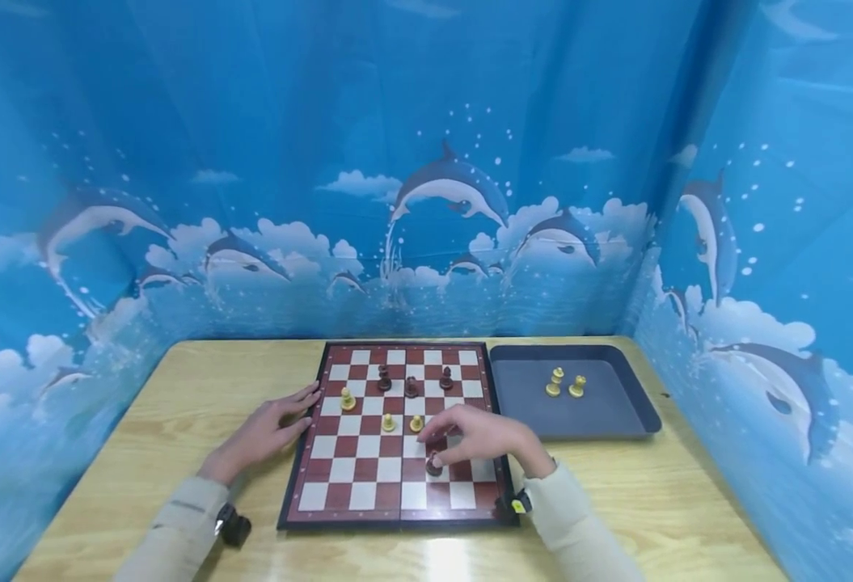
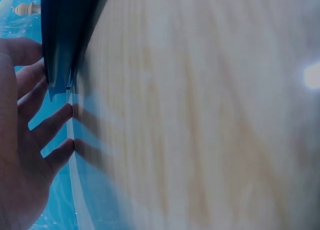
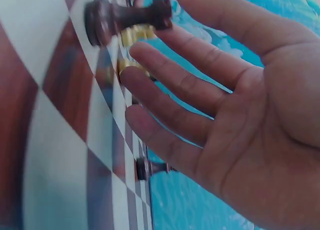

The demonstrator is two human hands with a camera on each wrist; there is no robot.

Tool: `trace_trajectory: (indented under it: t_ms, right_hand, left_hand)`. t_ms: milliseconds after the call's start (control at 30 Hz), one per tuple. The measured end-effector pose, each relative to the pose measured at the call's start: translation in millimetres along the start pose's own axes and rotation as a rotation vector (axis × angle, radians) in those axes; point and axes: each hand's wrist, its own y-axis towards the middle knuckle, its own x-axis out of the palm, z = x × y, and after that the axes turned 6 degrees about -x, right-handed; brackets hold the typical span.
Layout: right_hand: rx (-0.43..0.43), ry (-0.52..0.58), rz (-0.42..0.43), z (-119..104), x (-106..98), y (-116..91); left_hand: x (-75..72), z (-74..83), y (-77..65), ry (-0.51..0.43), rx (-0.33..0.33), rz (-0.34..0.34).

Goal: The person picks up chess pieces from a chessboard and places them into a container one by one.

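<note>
My right hand (image 1: 480,436) is over the near right part of the chessboard (image 1: 378,495), its thumb right at a dark rook (image 1: 434,466). In the right wrist view the rook (image 3: 120,19) has its crenellated top between thumb and index finger, with the fingers loosely extended and spread. My left hand (image 1: 269,428) rests at the board's left edge, fingertips against the dark frame (image 2: 67,35) and the tabletop. Ahead of the right hand stand two light pawns (image 1: 388,423), with another light piece (image 1: 348,400) farther left.
Several dark pieces, one a bishop-like piece (image 1: 446,378), stand in the board's far half. A grey tray (image 1: 615,420) at the board's right holds a light king (image 1: 555,382) and a light rook (image 1: 577,386). Behind the wooden table (image 1: 230,364) hangs a blue dolphin curtain (image 1: 288,121).
</note>
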Motion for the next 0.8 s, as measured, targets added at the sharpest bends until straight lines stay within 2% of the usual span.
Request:
trace_trajectory:
  t_ms: [267, 467, 800]
  right_hand:
    - [0.01, -0.016, -0.039, -7.0, 13.8, 10.2]
    - [-0.037, -0.022, -0.062, -8.1, 19.9, 12.8]
    - [-0.011, 0.011, -0.035, -14.3, 22.0, 14.1]
  left_hand:
    - [-1.8, -2.7, -2.1, -0.003, -0.023, -0.021]
    - [0.6, -4.3, -3.6, 0.003, 0.008, -0.008]
    - [-2.1, -1.8, -0.7, -0.008, 0.01, -0.006]
